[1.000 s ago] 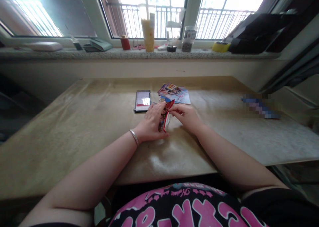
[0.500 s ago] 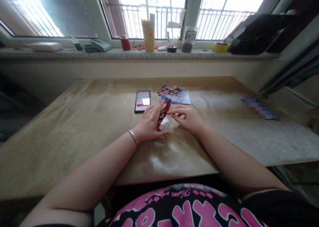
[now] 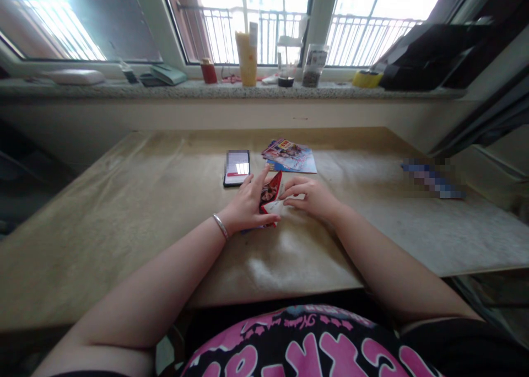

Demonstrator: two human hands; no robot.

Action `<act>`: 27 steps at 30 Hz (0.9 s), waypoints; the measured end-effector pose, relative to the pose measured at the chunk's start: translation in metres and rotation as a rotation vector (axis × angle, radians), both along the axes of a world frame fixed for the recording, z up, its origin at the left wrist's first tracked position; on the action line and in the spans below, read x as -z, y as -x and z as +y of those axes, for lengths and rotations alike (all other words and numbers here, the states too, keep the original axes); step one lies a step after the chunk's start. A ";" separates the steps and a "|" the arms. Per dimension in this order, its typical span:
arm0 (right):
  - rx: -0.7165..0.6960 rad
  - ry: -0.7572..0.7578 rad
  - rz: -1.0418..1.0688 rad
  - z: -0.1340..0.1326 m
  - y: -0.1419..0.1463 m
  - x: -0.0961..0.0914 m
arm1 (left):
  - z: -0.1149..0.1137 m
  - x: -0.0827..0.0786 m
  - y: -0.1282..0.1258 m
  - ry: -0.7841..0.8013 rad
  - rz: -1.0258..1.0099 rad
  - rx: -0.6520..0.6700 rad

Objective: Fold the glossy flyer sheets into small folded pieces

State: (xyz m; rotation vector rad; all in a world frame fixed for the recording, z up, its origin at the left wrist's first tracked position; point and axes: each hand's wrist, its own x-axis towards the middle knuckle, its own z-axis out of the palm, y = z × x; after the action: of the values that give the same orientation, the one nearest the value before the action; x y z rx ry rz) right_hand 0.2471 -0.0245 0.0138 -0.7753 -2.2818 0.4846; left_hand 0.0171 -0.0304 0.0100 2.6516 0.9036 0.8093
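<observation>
A printed paper sheet (image 3: 270,192), red and dark with a picture, lies on the table with a white corner of its reverse side folded over. My left hand (image 3: 247,205) rests flat across its left part, thumb and fingers spread, covering much of it. At the right edge of the paper, my right hand (image 3: 311,197) has its thumb and fingertips pinched together on the folded corner. Just behind the hands is a small pile of colourful printed sheets (image 3: 295,157). A phone (image 3: 237,167) with a lit screen lies beyond my left fingers.
A tan cloth covers the table (image 3: 165,200). On the right lies a blurred bluish item (image 3: 433,181). The stone windowsill (image 3: 223,92) behind carries a yellow cup (image 3: 247,60), a red-capped jar (image 3: 209,71), a clear container (image 3: 313,65) and yellow tape (image 3: 367,79).
The raised flap of paper has come down lower and lies flatter. My right fingertips have moved slightly down towards me. My left hand has stayed nearly in place, its fingers shifted slightly.
</observation>
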 end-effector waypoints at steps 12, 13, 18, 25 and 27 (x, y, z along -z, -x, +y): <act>0.028 -0.023 -0.050 -0.003 0.004 -0.001 | -0.002 0.000 -0.002 0.038 -0.042 -0.063; 0.025 -0.019 -0.065 -0.003 0.004 -0.001 | -0.002 0.000 -0.002 0.045 -0.047 -0.070; -0.003 0.012 -0.079 0.003 0.005 0.009 | -0.003 0.001 -0.003 0.064 -0.047 -0.073; 0.023 0.036 -0.033 0.005 0.010 0.015 | -0.003 -0.002 -0.004 0.072 -0.016 -0.095; 0.054 0.044 -0.005 0.004 0.011 0.014 | -0.004 -0.005 -0.003 0.087 -0.010 -0.092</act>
State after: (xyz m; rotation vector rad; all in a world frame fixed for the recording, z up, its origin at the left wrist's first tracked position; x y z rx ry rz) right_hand 0.2356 -0.0206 0.0000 -0.8585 -2.2555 0.5100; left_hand 0.0204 -0.0344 0.0151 2.5456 1.0409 0.7844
